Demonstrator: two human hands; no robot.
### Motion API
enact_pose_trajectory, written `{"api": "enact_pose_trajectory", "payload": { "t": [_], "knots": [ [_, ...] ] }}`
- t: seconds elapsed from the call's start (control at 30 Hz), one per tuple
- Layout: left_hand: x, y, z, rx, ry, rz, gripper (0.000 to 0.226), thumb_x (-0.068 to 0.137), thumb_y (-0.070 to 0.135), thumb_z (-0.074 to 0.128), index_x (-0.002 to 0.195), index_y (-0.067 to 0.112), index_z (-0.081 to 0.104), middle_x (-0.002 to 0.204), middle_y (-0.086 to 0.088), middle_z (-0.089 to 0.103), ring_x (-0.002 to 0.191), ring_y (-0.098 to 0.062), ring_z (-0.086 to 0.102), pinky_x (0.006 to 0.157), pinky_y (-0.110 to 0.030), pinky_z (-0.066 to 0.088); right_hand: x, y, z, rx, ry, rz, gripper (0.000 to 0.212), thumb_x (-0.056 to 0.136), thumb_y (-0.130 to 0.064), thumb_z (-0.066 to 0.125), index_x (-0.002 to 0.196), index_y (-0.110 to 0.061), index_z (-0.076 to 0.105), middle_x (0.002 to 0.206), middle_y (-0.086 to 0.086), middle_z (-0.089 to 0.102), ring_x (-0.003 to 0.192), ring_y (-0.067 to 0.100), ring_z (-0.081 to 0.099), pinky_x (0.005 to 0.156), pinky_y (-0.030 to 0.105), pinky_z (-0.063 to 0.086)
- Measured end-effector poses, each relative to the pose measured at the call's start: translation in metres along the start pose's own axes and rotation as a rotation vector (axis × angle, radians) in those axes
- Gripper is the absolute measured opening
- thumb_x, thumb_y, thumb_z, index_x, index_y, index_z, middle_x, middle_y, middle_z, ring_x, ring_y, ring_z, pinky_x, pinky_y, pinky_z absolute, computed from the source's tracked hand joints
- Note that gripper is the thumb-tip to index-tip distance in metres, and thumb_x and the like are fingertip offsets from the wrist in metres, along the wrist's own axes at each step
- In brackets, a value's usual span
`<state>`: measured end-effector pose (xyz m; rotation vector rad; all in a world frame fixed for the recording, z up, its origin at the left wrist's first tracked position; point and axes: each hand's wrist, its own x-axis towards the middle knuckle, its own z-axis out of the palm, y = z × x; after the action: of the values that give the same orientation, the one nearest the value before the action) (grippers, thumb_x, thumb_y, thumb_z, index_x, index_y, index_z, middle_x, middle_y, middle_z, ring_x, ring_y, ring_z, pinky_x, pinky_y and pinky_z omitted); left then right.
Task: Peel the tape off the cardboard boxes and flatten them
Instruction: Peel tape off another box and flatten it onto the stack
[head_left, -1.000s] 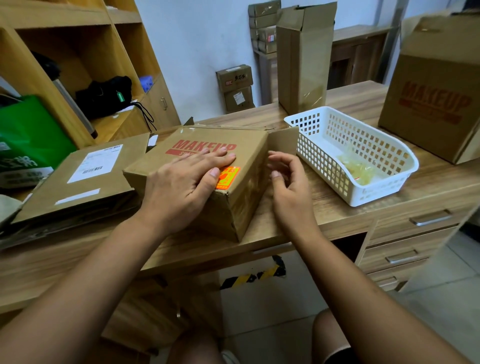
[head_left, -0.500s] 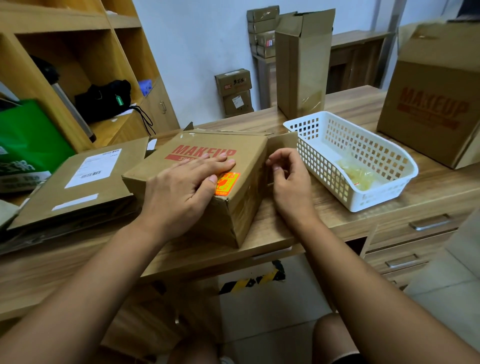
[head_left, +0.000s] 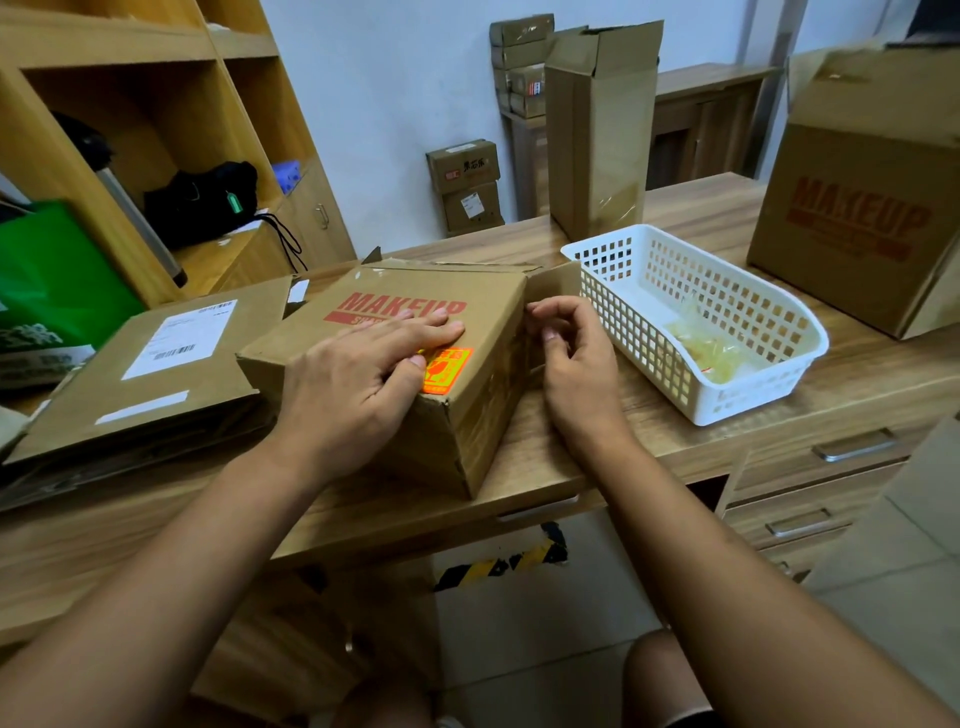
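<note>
Cardboard, brown and printed MAKEUP, makes up the box (head_left: 467, 410) being worked on; it sits on the tabletop (head_left: 519, 457) with its near corner close to the front edge. The left hand (head_left: 358, 379) lies flat on its top, fingers straight, thumb touching the orange sticker (head_left: 447, 369). The right hand (head_left: 571, 358) is at the box's right side, just below an open flap (head_left: 556, 278), with its grip narrow and fingers curled in toward the thumb. Whether it has clear tape pinched I cannot tell.

A quick or steep pull could probably snap the tape into slivers or tear the cardboard's paper skin away with it. If the flat hand eases off, the box could likely skid toward the near edge, or swing into the white basket (head_left: 753, 395) just beside it.

That basket holds a crumpled wad of clear yellowish tape (head_left: 711, 353) and nothing else that I can make out. Behind it a tall box (head_left: 597, 140) stands upright with its top flaps open, its inside hidden. A larger MAKEUP box (head_left: 857, 218) stands at the far right, closed as far as it shows. Left of the working box lies a flattened box (head_left: 156, 364) bearing a shipping label.
</note>
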<state>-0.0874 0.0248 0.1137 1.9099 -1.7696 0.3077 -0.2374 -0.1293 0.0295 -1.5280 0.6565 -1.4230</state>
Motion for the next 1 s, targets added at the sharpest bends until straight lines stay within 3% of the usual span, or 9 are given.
{"api": "enact_pose_trajectory", "payload": {
  "t": [0.2, 0.33, 0.5, 0.6, 0.7, 0.9, 1.0],
  "knots": [
    [0.000, 0.003, -0.002, -0.028, -0.033, -0.031, 0.039, 0.092, 0.051, 0.028, 0.122, 0.067, 0.046, 0.129, 0.042, 0.044, 0.126, 0.012, 0.037, 0.076, -0.017, 0.035, 0.000, 0.004, 0.000, 0.036, 0.027, 0.012, 0.033, 0.095, 0.008, 0.046, 0.098, -0.022, 0.061, 0.098, -0.001, 0.066, 0.096, 0.012, 0.063, 0.092, 0.028, 0.051],
    [0.005, 0.004, -0.006, -0.043, -0.090, -0.063, 0.037, 0.090, 0.050, 0.030, 0.114, 0.075, 0.044, 0.127, 0.044, 0.046, 0.119, 0.010, 0.040, 0.070, -0.024, 0.035, 0.000, 0.002, 0.000, 0.089, 0.050, 0.013, 0.037, 0.095, 0.008, 0.048, 0.101, -0.026, 0.060, 0.105, -0.002, 0.067, 0.104, 0.010, 0.064, 0.095, 0.023, 0.050],
    [0.014, 0.009, -0.012, -0.060, -0.171, -0.106, 0.039, 0.087, 0.051, 0.037, 0.118, 0.058, 0.059, 0.128, 0.037, 0.053, 0.117, -0.001, 0.049, 0.085, -0.038, 0.048, -0.001, 0.001, -0.001, 0.158, 0.022, 0.046, 0.035, 0.095, 0.012, 0.046, 0.106, -0.017, 0.062, 0.110, 0.005, 0.068, 0.106, 0.010, 0.065, 0.097, 0.023, 0.050],
    [0.022, 0.017, -0.017, -0.049, -0.199, -0.102, 0.051, 0.082, 0.075, 0.034, 0.108, 0.044, 0.064, 0.126, 0.026, 0.059, 0.113, -0.010, 0.055, 0.090, -0.046, 0.048, 0.001, 0.002, -0.002, 0.163, 0.013, 0.064, 0.038, 0.094, 0.012, 0.047, 0.101, -0.022, 0.062, 0.106, 0.004, 0.069, 0.102, 0.010, 0.065, 0.095, 0.025, 0.051],
    [0.034, 0.029, -0.018, -0.081, -0.265, -0.125, 0.060, 0.069, 0.091, 0.038, 0.095, 0.040, 0.057, 0.124, 0.021, 0.059, 0.111, -0.008, 0.056, 0.093, -0.045, 0.050, 0.002, 0.004, -0.002, 0.157, 0.009, 0.094, 0.037, 0.095, 0.011, 0.047, 0.098, -0.023, 0.063, 0.105, 0.008, 0.069, 0.101, 0.013, 0.065, 0.095, 0.027, 0.053],
    [0.038, 0.034, -0.009, -0.191, -0.327, -0.170, 0.051, 0.069, 0.071, 0.062, 0.101, 0.034, 0.048, 0.128, 0.032, 0.047, 0.114, -0.002, 0.050, 0.103, -0.046, 0.045, 0.004, 0.011, 0.001, 0.247, 0.111, 0.201, 0.031, 0.097, 0.014, 0.042, 0.097, -0.012, 0.059, 0.099, 0.012, 0.066, 0.086, 0.013, 0.066, 0.081, 0.022, 0.054],
    [0.036, 0.027, -0.009, -0.247, -0.337, -0.173, 0.051, 0.064, 0.074, 0.062, 0.098, 0.038, 0.048, 0.129, 0.037, 0.048, 0.121, -0.001, 0.051, 0.105, -0.047, 0.044, 0.004, 0.014, 0.000, 0.228, 0.133, 0.209, 0.034, 0.095, 0.015, 0.041, 0.097, -0.011, 0.063, 0.098, 0.011, 0.069, 0.088, 0.014, 0.068, 0.086, 0.027, 0.056]
  ]
}}
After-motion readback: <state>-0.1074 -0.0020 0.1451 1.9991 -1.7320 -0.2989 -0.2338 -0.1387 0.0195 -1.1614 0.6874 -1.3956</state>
